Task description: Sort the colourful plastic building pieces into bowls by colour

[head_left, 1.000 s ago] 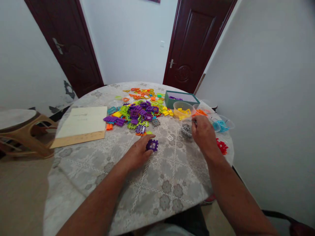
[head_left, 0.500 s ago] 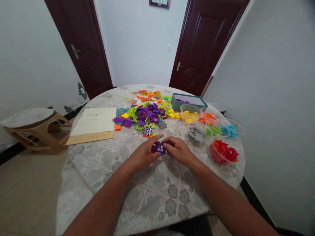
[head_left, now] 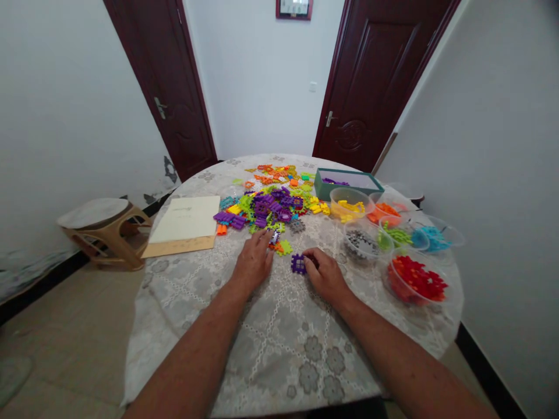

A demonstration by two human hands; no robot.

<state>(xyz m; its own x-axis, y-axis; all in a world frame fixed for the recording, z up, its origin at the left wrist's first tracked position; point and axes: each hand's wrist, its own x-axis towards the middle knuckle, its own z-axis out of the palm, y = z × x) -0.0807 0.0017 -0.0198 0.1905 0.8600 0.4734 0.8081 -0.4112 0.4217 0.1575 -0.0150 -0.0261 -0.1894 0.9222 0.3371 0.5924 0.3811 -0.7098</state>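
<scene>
In my right hand (head_left: 325, 272) I pinch a purple square building piece (head_left: 299, 264) with notched edges and a window-like grid, just above or on the tablecloth. My left hand (head_left: 254, 256) reaches forward, fingers stretched out, at the near edge of the mixed pile. Its fingertips are beside a dark-and-white window piece (head_left: 275, 237), which they partly cover; whether they touch it I cannot tell. A lime green piece (head_left: 285, 247) and an orange piece lie just right of those fingers. Behind them rises the pile of purple, green and yellow pieces (head_left: 275, 203).
Clear tubs on the right hold red pieces (head_left: 419, 279), grey pieces (head_left: 361, 242), yellow pieces (head_left: 349, 208), orange, green and blue ones. A green box (head_left: 323, 187) with purple pieces stands at the back. Paper sheets (head_left: 186, 218) lie left; a stool (head_left: 105, 230) is beyond the table.
My left hand has let go of the purple square piece and moved forward-left to the pile's edge. The right hand keeps the piece. The view has shifted slightly left.
</scene>
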